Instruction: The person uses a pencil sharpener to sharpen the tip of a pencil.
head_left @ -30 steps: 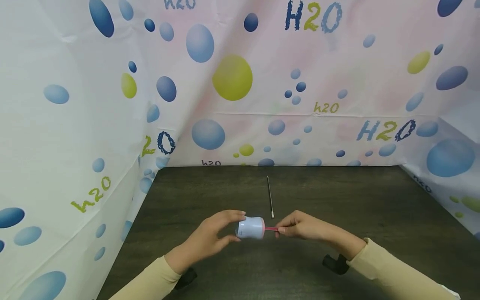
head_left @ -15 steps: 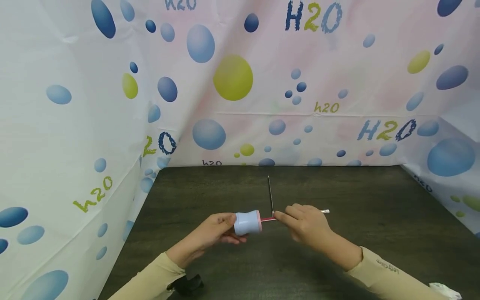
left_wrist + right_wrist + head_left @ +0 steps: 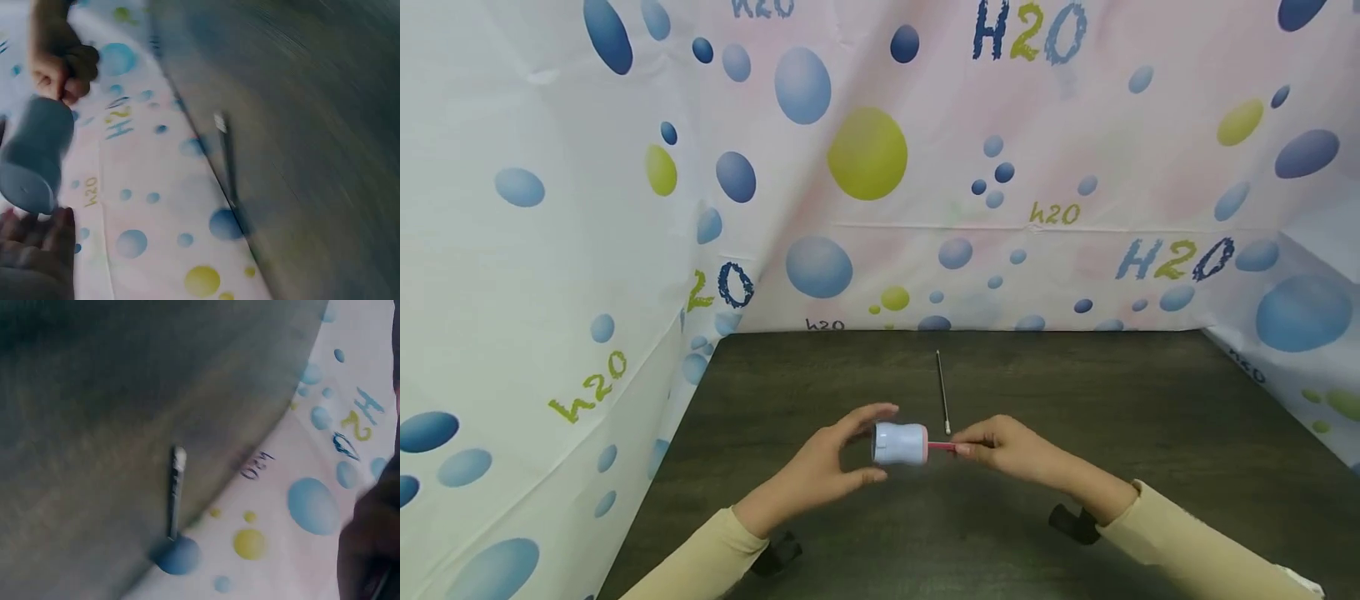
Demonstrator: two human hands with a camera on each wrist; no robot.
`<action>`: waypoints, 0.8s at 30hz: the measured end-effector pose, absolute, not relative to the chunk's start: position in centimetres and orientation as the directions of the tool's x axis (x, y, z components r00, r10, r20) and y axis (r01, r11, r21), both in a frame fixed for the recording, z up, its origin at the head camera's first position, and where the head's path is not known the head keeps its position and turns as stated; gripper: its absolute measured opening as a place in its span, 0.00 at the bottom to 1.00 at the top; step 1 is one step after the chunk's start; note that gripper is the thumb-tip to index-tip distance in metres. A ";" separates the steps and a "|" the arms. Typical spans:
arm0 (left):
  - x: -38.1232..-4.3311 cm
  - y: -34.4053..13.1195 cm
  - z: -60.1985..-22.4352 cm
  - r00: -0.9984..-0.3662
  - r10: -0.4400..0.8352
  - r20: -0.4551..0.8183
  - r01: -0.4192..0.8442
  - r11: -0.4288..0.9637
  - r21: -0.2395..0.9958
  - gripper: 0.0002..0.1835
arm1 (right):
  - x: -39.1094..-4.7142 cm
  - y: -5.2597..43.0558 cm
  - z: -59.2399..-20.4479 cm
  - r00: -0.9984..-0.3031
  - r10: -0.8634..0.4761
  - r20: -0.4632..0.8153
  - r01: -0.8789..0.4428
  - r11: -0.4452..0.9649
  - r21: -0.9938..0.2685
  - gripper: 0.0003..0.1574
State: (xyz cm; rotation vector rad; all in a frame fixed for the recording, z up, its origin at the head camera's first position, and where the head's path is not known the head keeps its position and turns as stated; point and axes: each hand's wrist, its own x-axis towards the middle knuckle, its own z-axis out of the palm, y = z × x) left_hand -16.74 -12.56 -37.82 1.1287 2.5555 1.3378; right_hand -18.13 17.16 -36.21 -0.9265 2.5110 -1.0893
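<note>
A light-blue, waisted pencil sharpener point(image 3: 900, 443) with a pink rim lies sideways in the air above the table. From its right end sticks a red pencil point(image 3: 942, 446), which my right hand point(image 3: 1011, 448) pinches between thumb and fingers. Around the sharpener's left end, my left hand point(image 3: 820, 471) has its fingers and thumb spread, with slim gaps above and below the body. The left wrist view has the sharpener point(image 3: 37, 147) between both hands. On the table beyond, a dark pencil point(image 3: 943, 392) points away, its white end towards me.
The dark wooden table point(image 3: 775, 375) is bounded at the back and sides by a white sheet point(image 3: 925, 275) printed with bubbles and "H2O". Black wrist gear point(image 3: 777, 555) shows under the left sleeve, and more black gear point(image 3: 1073, 524) under the right.
Half a second ago my left fingers wrapped the sharpener and my right hand was turned over with a white pencil end behind it. Now the left fingers are spread and the right has turned back.
</note>
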 end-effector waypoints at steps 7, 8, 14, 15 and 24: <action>-17.4 -13.0 -37.5 -0.806 0.573 -0.148 0.001 0.251 0.968 0.42 | -18.0 16.7 -36.9 -0.377 -0.610 0.697 -0.809 0.583 0.072 0.23; -17.4 -13.0 -37.5 -0.800 0.572 -0.182 -0.044 0.246 0.968 0.43 | -18.1 16.5 -37.1 -0.292 -0.616 0.732 -0.796 0.581 0.171 0.26; -16.9 -12.6 -37.9 -0.820 0.573 -0.006 0.218 0.322 0.921 0.33 | -18.0 15.9 -37.6 -0.221 -0.609 0.761 -0.753 0.602 0.264 0.28; -16.8 -12.5 -38.0 -0.822 0.566 0.065 0.315 0.356 0.880 0.31 | -17.9 15.9 -37.5 -0.268 -0.605 0.750 -0.757 0.614 0.225 0.24; -16.6 -12.1 -39.4 -0.490 0.612 0.621 0.855 0.475 0.206 0.35 | -18.2 17.1 -36.1 -0.768 -0.640 0.025 -0.495 0.567 -0.658 0.14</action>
